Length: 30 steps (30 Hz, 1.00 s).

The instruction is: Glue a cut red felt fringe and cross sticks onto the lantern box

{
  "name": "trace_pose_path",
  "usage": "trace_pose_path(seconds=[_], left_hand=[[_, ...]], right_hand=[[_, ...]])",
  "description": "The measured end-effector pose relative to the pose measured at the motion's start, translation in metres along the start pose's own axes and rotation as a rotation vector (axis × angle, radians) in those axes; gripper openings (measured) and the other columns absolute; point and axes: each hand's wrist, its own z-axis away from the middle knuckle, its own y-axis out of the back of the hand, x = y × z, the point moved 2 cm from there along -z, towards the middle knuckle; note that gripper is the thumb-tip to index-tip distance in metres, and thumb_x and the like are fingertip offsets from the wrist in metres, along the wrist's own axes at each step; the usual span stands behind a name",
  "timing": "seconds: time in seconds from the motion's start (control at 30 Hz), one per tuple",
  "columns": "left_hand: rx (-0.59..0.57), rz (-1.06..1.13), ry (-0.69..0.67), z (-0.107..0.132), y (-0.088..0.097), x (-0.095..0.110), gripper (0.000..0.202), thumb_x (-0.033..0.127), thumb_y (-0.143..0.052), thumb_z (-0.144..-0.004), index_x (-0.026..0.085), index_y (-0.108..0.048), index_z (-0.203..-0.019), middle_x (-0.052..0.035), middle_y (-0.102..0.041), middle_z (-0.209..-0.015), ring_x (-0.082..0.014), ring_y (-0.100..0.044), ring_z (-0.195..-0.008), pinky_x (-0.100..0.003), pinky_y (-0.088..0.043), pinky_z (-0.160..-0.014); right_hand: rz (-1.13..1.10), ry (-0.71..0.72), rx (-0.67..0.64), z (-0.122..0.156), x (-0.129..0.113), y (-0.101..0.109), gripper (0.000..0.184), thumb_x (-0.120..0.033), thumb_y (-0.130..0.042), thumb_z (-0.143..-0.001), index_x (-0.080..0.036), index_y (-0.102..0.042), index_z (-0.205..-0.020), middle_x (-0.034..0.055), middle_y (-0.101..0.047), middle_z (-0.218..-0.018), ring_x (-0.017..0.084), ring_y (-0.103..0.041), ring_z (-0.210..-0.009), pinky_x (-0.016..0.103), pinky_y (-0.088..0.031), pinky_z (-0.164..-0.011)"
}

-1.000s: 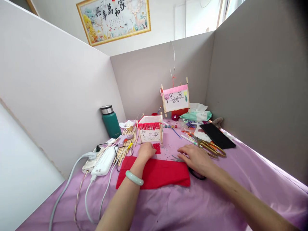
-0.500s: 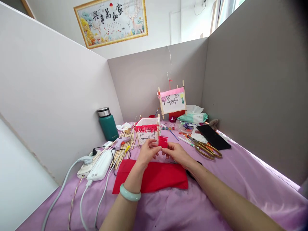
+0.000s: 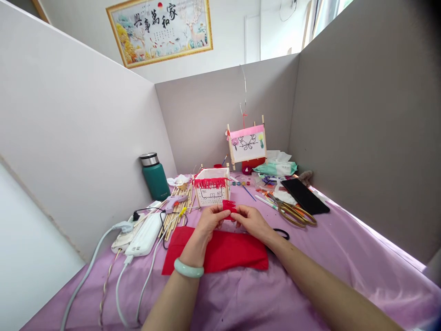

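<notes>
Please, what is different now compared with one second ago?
The small fringed red piece was lifted off the purple tablecloth; the right hand moved inward and now holds it together with the left hand. The red cloth and gold scissors stayed in place.

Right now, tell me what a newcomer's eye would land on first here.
Probably the red cloth, bright against the purple tablecloth near the person. The left hand and right hand pinch a fringed red piece near its far edge. Beyond stands a white box with red fringe; a pink-topped frame is farther back, right.
</notes>
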Motion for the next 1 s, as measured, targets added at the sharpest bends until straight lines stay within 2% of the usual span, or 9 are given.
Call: trace_pose_path(seconds=[0.1, 0.27, 0.47, 0.67, 0.8, 1.0], left_hand=[[0.010, -0.003, -0.015, -0.0004, -0.0002, 0.0004, 0.039, 0.042, -0.080, -0.055, 0.013, -0.060, -0.070, 0.0060, -0.046, -0.049, -0.0033, -0.031, -0.039, -0.020, -0.020, -0.040], [0.063, -0.012, -0.070, -0.0010, 0.0010, 0.0009, 0.037, 0.042, -0.080, -0.054, 0.013, -0.059, -0.067, 0.0067, -0.044, -0.045, -0.0043, -0.032, -0.038, -0.020, -0.021, -0.039], [0.055, -0.052, -0.080, 0.0000, -0.0001, -0.0003, 0.038, 0.043, -0.078, -0.057, 0.013, -0.061, -0.072, 0.0065, -0.044, -0.045, -0.0047, -0.033, -0.038, -0.019, -0.022, -0.039], [0.119, -0.119, -0.098, -0.0023, 0.0002, -0.0013, 0.034, 0.041, -0.075, -0.056, 0.013, -0.058, -0.066, 0.0069, -0.042, -0.042, -0.0044, -0.031, -0.036, -0.019, -0.020, -0.038], [0.107, -0.135, -0.110, -0.0015, -0.0027, 0.0005, 0.034, 0.041, -0.073, -0.058, 0.012, -0.060, -0.071, 0.0060, -0.046, -0.046, -0.0044, -0.032, -0.038, -0.019, -0.022, -0.039], [0.124, -0.134, -0.143, -0.0017, -0.0035, 0.0013, 0.031, 0.040, -0.072, -0.060, 0.013, -0.058, -0.067, 0.0069, -0.043, -0.045, -0.0046, -0.032, -0.038, -0.019, -0.022, -0.039]], right_hand=[[-0.008, -0.012, 0.025, -0.0013, 0.0010, 0.0010, 0.026, -0.042, -0.055, -0.074, -0.016, -0.054, -0.071, -0.0032, -0.054, -0.059, 0.010, -0.051, -0.053, 0.021, -0.038, -0.053], [-0.004, -0.025, 0.064, -0.0017, 0.0004, 0.0023, 0.028, -0.044, -0.056, -0.072, -0.016, -0.057, -0.074, -0.0023, -0.056, -0.060, 0.010, -0.052, -0.055, 0.022, -0.036, -0.052], [-0.026, -0.023, 0.138, -0.0014, -0.0016, 0.0039, 0.027, -0.043, -0.056, -0.072, -0.016, -0.056, -0.068, -0.0028, -0.055, -0.056, 0.010, -0.049, -0.052, 0.022, -0.035, -0.052], [-0.033, -0.029, 0.150, -0.0027, -0.0015, 0.0015, 0.025, -0.041, -0.058, -0.070, -0.016, -0.059, -0.070, -0.0017, -0.058, -0.059, 0.010, -0.051, -0.055, 0.022, -0.038, -0.054], [-0.060, -0.053, 0.156, -0.0016, -0.0027, 0.0009, 0.025, -0.041, -0.057, -0.070, -0.016, -0.058, -0.070, -0.0023, -0.056, -0.056, 0.009, -0.049, -0.053, 0.021, -0.034, -0.050], [-0.143, -0.082, 0.134, -0.0005, -0.0049, -0.0026, 0.028, -0.043, -0.061, -0.066, -0.016, -0.057, -0.070, -0.0024, -0.056, -0.059, 0.009, -0.050, -0.054, 0.020, -0.033, -0.049]])
